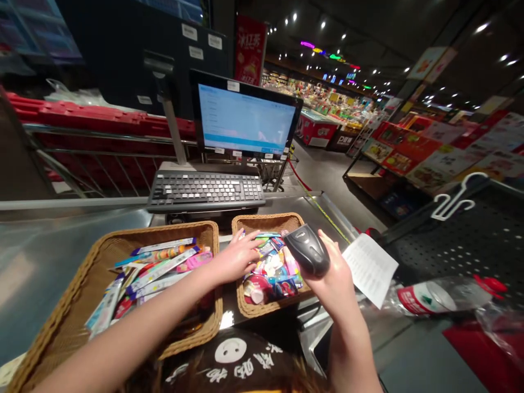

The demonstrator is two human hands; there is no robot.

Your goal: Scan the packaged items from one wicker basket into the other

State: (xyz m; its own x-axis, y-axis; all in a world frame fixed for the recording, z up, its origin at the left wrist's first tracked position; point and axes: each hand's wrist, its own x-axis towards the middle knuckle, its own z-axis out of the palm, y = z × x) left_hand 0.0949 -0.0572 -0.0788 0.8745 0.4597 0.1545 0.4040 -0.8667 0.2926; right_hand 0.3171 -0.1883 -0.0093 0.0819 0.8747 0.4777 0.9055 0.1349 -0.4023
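Note:
My right hand is wrapped round a black barcode scanner, held above the right edge of the smaller wicker basket. Colourful small packets fill that basket. Across its left rim reaches my left hand, palm down with the fingers apart, over the packets; I see nothing gripped in it. Under my left forearm lies the larger wicker basket, which holds several long, thin wrapped packs.
Behind the baskets are a black keyboard and a lit monitor. To the right lie a printed paper sheet and a large clear bottle with a red cap. A white hanger hangs on a black perforated panel.

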